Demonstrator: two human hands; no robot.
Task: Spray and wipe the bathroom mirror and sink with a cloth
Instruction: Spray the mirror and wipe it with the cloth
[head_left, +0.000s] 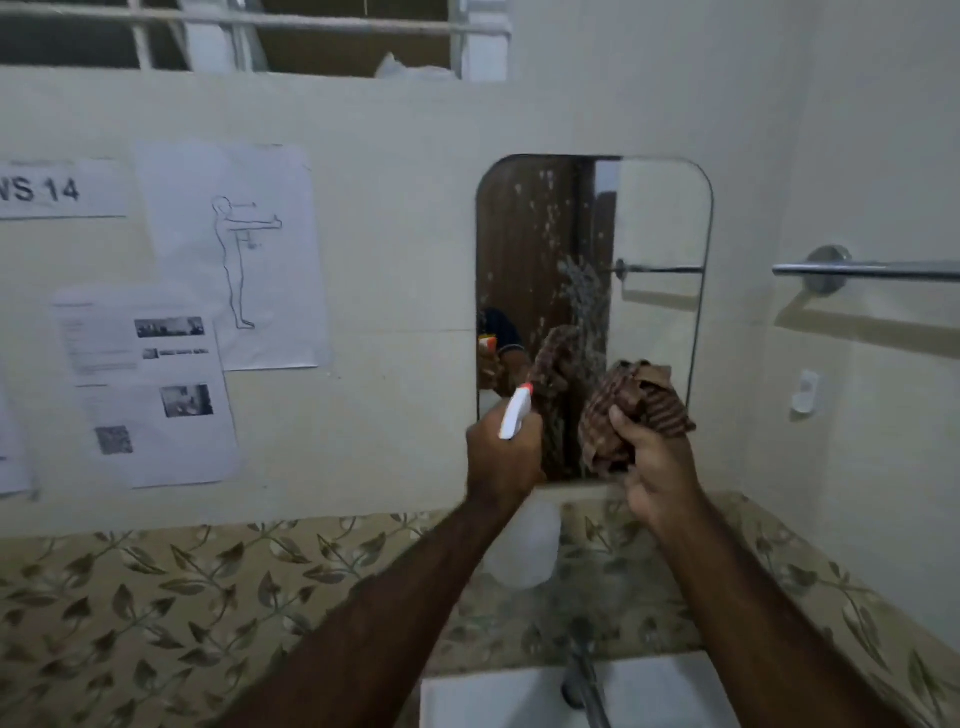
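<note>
Right now everything turns on the mirror, fixed to the wall and streaked with droplets down its middle. Below it sits the sink with a tap; neither blocks the glass. Right of the mirror a towel rail juts out, likely to snag a wide wipe. Left of it hang 3 paper sheets. At its lower edge the left hand is clamped on the spray bottle, probably light and slick, best held by the neck. The right hand is closed around the bunched cloth, soft and limp.
</note>
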